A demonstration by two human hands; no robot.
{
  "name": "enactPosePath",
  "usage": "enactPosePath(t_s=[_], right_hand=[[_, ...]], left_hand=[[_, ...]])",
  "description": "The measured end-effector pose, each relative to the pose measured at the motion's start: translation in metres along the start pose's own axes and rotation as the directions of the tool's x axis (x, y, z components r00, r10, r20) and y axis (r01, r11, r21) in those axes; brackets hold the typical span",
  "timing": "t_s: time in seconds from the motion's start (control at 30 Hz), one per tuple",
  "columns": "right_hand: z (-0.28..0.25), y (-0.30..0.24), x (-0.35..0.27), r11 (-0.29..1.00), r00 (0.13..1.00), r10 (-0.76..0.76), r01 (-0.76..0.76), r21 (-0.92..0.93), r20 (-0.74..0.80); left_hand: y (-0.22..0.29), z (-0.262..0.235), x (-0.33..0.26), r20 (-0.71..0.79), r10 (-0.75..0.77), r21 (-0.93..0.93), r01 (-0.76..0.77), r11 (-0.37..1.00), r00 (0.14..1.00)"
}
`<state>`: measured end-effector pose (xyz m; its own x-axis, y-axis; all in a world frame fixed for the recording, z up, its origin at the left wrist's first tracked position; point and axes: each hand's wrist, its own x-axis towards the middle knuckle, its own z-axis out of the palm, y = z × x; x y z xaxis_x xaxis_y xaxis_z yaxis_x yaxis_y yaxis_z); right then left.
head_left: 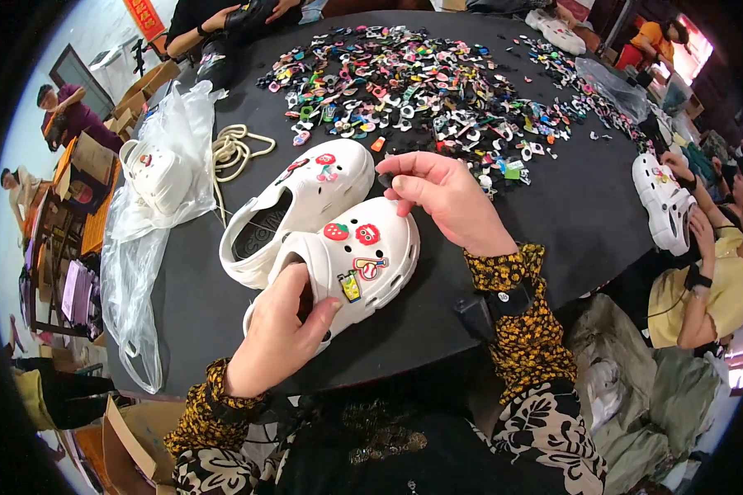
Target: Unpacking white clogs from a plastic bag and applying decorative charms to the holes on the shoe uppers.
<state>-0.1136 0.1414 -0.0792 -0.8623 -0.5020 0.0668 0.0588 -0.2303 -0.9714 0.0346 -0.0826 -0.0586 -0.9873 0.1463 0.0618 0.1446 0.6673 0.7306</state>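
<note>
My left hand grips a white clog, its fingers inside the foot opening and the thumb on the outer side. On this clog sit a strawberry charm, a round red charm, a baseball-and-bat charm and a green-yellow charm. Just above its toe, my right hand pinches a small dark piece, probably a shoe charm, mostly covered by the fingers. A second white clog lies against the first on its far side, with red and pink charms on it.
A wide heap of colourful charms covers the far part of the black table. To the left lie a coiled cord and a clear plastic bag with a white clog. At the right, another person's hands hold a white clog.
</note>
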Motion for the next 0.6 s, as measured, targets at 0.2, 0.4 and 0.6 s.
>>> enactPosePath(t_s=[0.2,0.4,0.6], right_hand=[[0.003,-0.002,-0.006,0.908,0.975,-0.189,0.218,-0.357,0.116],[0.005,-0.008,-0.012,0.793,0.929,-0.302,0.370,-0.485,0.215],[0.008,-0.014,-0.015,0.831,0.975,-0.180,0.220,-0.511,0.127]], left_hand=[[0.005,0.011,-0.004,-0.061,0.231,0.040,-0.229,0.973,0.971],[0.010,0.016,-0.012,-0.041,0.379,0.129,-0.371,0.919,0.924],[0.005,0.014,-0.013,0.010,0.352,0.115,-0.351,0.929,0.936]])
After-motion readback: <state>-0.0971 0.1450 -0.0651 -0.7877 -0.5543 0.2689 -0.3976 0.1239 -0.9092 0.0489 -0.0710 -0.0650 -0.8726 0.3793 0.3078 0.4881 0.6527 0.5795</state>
